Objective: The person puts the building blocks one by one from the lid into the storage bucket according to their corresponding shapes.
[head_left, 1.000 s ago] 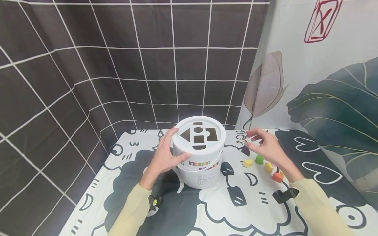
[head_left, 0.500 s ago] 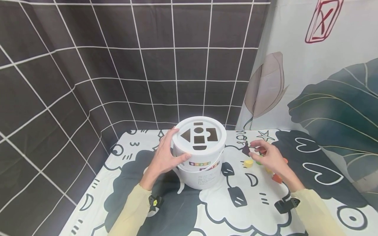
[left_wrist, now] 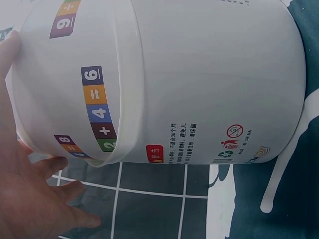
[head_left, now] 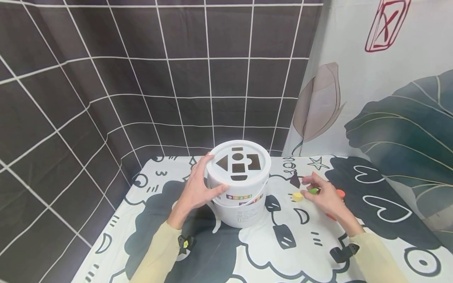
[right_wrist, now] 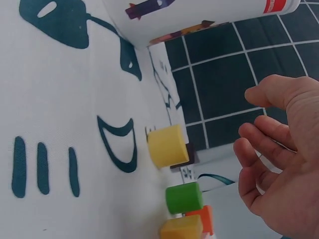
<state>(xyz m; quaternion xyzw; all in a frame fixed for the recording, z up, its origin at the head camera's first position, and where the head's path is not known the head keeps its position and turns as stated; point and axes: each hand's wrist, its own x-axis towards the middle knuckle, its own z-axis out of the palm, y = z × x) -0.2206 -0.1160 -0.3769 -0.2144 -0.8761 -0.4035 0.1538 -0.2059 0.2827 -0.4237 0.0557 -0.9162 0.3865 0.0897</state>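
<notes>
The left hand point(head_left: 199, 186) rests spread on the bucket point(head_left: 244, 215), mid-frame; the right hand point(head_left: 325, 195), empty, fingers parted, hovers right of centre. Nearby, a yellow block point(right_wrist: 167, 146) and green block point(right_wrist: 183, 198) are left outside; any inside are hidden.

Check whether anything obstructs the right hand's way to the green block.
Nothing visible does: only open air separates the right hand from the green block; a yellow block sits to one side.

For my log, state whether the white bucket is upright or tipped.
Upright: in the head view, the white bucket rests base-down on the patterned cloth, its lid facing up.
</notes>
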